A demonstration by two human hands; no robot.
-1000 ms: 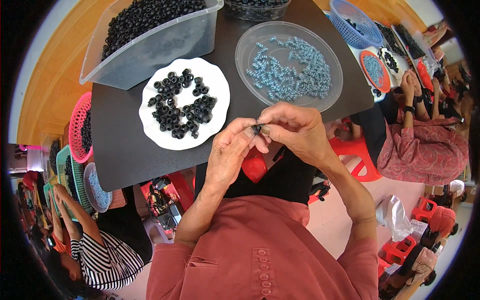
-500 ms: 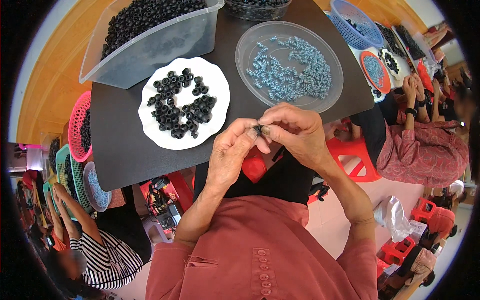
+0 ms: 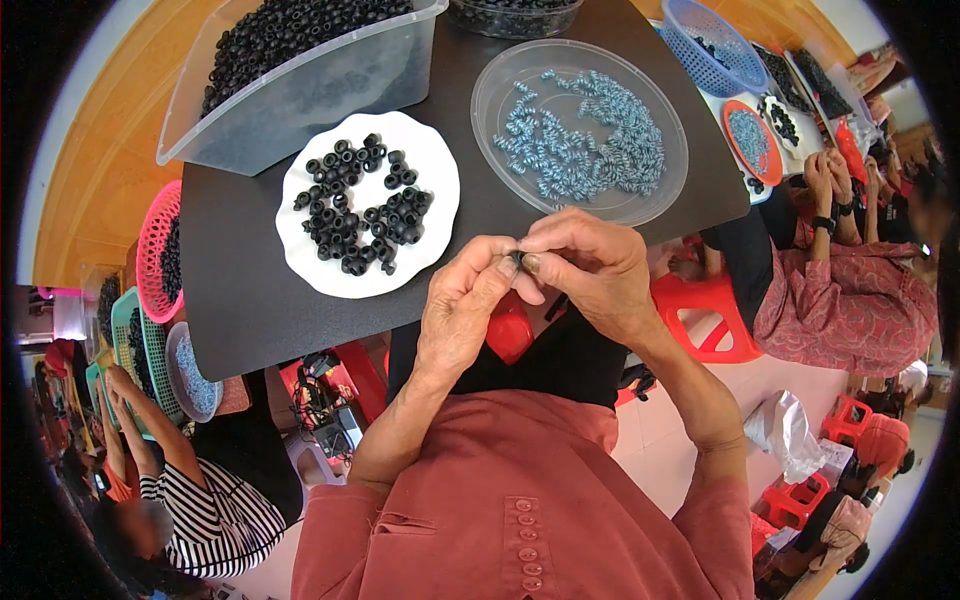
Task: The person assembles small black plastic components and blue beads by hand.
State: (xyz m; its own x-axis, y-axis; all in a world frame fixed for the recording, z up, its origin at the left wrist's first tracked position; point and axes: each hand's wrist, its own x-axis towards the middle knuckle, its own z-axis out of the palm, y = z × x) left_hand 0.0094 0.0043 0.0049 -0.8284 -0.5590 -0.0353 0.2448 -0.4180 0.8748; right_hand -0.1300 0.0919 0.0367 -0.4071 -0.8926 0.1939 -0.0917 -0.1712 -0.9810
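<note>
My left hand (image 3: 465,295) and my right hand (image 3: 590,270) meet fingertip to fingertip just off the table's near edge. Both pinch one small black plastic piece (image 3: 516,258), mostly covered by the thumbs and fingers; whether a spring sits in it cannot be seen. Left of my hands, a white scalloped plate (image 3: 305,262) carries a heap of round black plastic pieces with openings (image 3: 345,228). Just beyond my right hand lies a clear round shallow dish (image 3: 487,130) holding many small bluish metal springs (image 3: 590,140).
A big clear bin (image 3: 300,120) of black pieces fills the table's far left; a clear bowl (image 3: 515,25) stands at the back. Pink (image 3: 150,250) and green (image 3: 122,325) baskets flank the left edge. Co-workers sit on both sides. A red stool (image 3: 710,320) stands at right.
Almost nothing differs. My fingers stay pinched on the black piece, with only a slight shift of the fingertips.
</note>
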